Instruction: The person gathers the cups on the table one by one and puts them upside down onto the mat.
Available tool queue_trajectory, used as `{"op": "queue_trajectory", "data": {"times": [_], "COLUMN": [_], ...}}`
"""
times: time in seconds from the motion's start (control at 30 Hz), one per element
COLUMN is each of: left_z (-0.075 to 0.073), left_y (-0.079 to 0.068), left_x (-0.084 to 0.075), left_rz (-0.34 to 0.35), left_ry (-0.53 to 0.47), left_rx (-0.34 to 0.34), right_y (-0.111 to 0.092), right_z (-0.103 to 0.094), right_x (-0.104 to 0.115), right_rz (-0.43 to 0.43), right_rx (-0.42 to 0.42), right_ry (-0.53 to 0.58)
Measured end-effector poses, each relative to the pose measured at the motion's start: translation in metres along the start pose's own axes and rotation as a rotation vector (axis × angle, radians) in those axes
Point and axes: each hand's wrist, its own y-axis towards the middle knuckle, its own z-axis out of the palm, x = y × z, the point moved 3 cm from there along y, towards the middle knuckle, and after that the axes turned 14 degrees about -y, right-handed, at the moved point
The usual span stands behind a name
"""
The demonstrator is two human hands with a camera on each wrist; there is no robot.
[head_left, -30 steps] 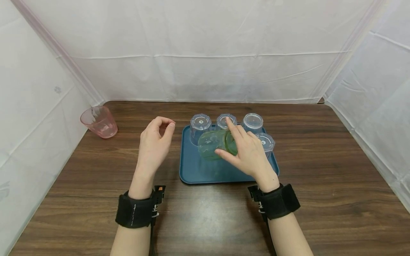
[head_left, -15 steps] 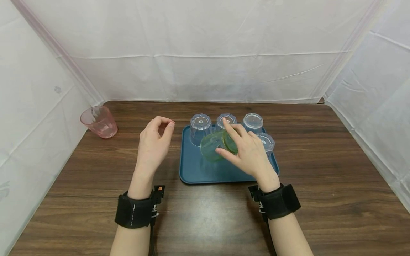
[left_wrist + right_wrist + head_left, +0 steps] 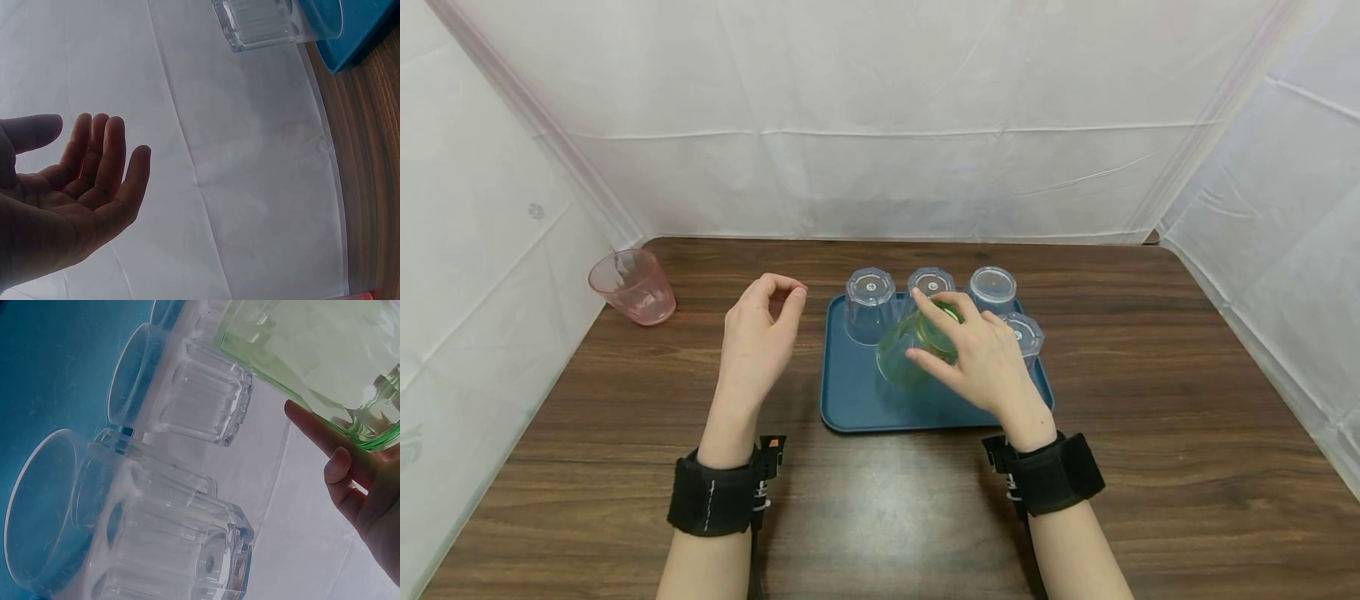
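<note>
My right hand grips a green see-through drinking glass by its base end, thumb and fingers spread round it. The glass is tilted, its mouth facing down and left over the blue tray. In the right wrist view, fingers reach along the side of the green glass near its base. Left of the tray my left hand is raised, its fingers loosely bent and holding nothing; the left wrist view shows the bare palm.
Several clear glasses stand upside down on the tray: one at back left, another at back middle, a third at back right, and one more at right. A pink glass is at the table's far left. White sheeting surrounds the table.
The green glass has turned from lying nearly level to tilting with its mouth downward. My right index finger has come down slightly. My left hand has barely moved.
</note>
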Motion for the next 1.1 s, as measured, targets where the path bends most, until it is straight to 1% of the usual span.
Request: {"op": "queue_trajectory", "data": {"times": [0.33, 0.6, 1.1], "left_z": [-0.0004, -0.0004, -0.0002], "left_y": [0.0004, 0.0006, 0.0000], "left_x": [-0.0004, -0.0006, -0.0018], "left_rz": [0.008, 0.007, 0.005], "left_ry": [-0.002, 0.002, -0.008], "left_rx": [-0.003, 0.000, 0.007], "right_y": [0.0001, 0.0007, 0.0001], "right_z": [0.0009, 0.0011, 0.0021], "right_x": [-0.0008, -0.0015, -0.0031], "right_rz": [-0.013, -0.026, -0.016], "right_rx": [-0.013, -0.046, -0.029], "right_ry": [-0.013, -0.032, -0.064]}}
